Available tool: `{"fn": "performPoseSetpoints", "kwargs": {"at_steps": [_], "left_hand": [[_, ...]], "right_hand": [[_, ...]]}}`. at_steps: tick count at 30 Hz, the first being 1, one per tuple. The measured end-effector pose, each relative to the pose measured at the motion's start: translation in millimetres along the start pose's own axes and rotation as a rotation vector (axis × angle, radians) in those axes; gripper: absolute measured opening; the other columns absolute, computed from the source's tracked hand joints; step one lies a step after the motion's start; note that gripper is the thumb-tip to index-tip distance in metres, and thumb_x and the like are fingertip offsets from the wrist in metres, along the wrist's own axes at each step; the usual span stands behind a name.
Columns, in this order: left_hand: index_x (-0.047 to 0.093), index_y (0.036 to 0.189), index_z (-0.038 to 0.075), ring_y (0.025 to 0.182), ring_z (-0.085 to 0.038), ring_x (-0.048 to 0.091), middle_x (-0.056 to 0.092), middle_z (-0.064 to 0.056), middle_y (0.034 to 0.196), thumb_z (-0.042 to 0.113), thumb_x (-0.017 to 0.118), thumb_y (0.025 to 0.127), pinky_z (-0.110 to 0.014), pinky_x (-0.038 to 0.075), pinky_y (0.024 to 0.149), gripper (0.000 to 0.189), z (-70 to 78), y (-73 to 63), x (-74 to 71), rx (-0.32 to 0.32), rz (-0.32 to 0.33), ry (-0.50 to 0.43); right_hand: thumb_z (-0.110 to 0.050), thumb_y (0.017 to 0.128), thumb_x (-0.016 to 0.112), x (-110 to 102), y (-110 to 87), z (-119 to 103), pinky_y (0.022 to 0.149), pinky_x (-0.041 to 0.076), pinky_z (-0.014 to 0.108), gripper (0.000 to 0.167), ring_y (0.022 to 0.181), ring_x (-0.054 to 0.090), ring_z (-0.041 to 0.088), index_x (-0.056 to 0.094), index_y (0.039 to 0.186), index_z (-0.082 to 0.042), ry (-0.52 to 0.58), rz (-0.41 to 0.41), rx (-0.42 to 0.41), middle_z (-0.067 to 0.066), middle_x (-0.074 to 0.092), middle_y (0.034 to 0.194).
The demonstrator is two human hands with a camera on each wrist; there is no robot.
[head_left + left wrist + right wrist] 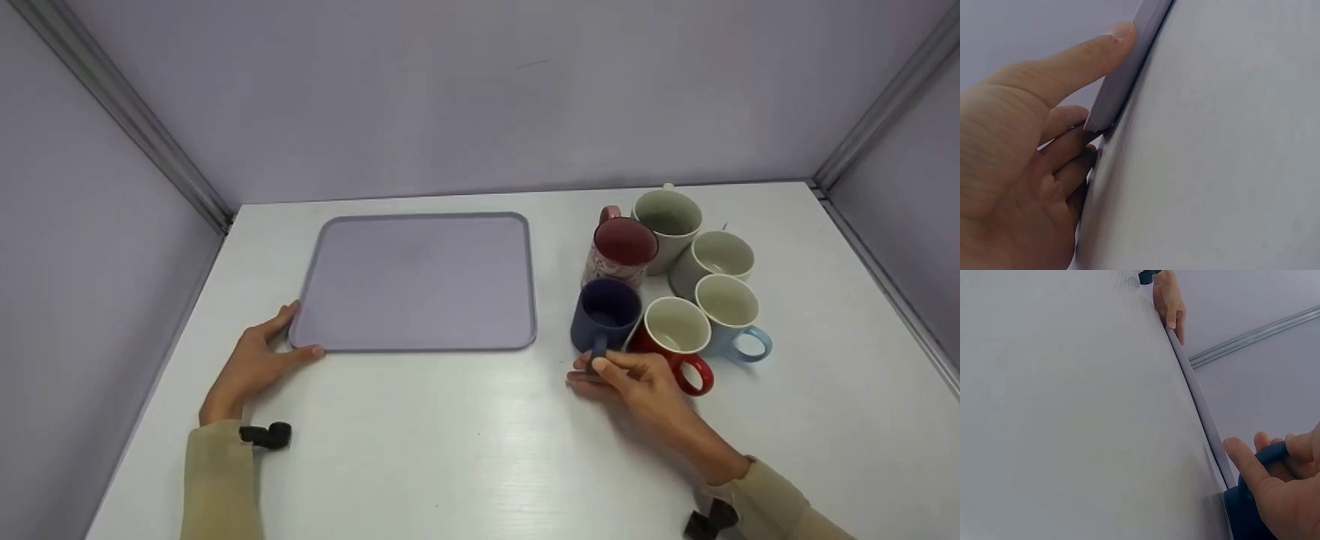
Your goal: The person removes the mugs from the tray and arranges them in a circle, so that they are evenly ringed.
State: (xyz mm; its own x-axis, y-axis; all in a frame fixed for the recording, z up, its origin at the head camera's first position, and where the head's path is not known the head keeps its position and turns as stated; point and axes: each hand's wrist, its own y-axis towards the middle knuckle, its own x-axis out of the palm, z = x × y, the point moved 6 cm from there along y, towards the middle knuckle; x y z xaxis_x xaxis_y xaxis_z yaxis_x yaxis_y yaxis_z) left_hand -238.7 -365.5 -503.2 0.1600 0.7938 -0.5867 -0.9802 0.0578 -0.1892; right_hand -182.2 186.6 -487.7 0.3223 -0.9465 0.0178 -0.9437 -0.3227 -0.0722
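Observation:
My left hand (pixel 255 365) holds the near left corner of a flat lavender tray (pixel 420 281). The thumb (pixel 1100 53) lies along the tray's front edge, and the fingers meet its left side. Over on the right, my right hand (pixel 645 386) pinches the handle of a dark blue mug (pixel 607 311), thumb on one side and fingers on the other. This mug stands upright at the front left of a group of mugs, its handle turned toward me. Close beside my right hand is a red mug (pixel 671 337) with a white inside.
Behind the blue mug stands a patterned mug (pixel 622 244) with a dark red inside. A large whitish mug (pixel 666 217), a grey-white mug (pixel 709 262) and a light blue mug (pixel 727 311) crowd close by. Walls border the white table (pixel 420 450) at the back and sides.

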Motion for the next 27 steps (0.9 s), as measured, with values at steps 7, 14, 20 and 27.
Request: {"fn": "performPoseSetpoints", "kwargs": {"at_steps": [7,14,20,27], "left_hand": [[0.023,0.171,0.021,0.167,-0.038,0.001,0.010,-0.012,0.178,0.051,0.089,0.086,-0.061,0.008,0.134,0.111,-0.3,-0.9,0.4,-0.010,-0.003,-0.012],[0.023,0.171,0.021,0.167,-0.037,0.000,0.010,-0.011,0.178,0.051,0.088,0.087,-0.060,0.006,0.135,0.111,-1.8,-1.9,0.1,-0.011,-0.003,-0.020],[0.023,0.171,0.016,0.167,-0.038,0.002,0.011,-0.014,0.178,0.048,0.088,0.088,-0.060,0.006,0.135,0.109,-1.4,-1.2,0.2,0.012,0.001,-0.015],[0.023,0.171,0.016,0.167,-0.038,0.003,0.011,-0.014,0.178,0.048,0.088,0.088,-0.060,0.007,0.135,0.109,0.6,0.3,0.0,0.020,-0.003,-0.016]], "right_hand": [[-0.016,0.109,0.062,-0.7,-0.5,1.0,0.101,0.060,0.035,0.044,0.116,0.076,0.031,0.061,0.138,0.017,0.001,0.023,-0.012,0.032,0.071,0.131],[-0.013,0.110,0.061,1.9,0.2,1.3,0.100,0.060,0.037,0.044,0.115,0.077,0.033,0.058,0.139,0.020,0.048,0.033,-0.027,0.040,0.064,0.135],[-0.012,0.110,0.061,3.9,0.8,0.0,0.099,0.061,0.036,0.037,0.115,0.077,0.031,0.065,0.136,0.014,0.013,0.082,-0.024,0.036,0.066,0.136],[-0.010,0.110,0.060,3.7,-1.5,0.4,0.099,0.061,0.035,0.035,0.116,0.077,0.029,0.065,0.138,0.010,0.016,0.132,0.016,0.031,0.067,0.137]]}}
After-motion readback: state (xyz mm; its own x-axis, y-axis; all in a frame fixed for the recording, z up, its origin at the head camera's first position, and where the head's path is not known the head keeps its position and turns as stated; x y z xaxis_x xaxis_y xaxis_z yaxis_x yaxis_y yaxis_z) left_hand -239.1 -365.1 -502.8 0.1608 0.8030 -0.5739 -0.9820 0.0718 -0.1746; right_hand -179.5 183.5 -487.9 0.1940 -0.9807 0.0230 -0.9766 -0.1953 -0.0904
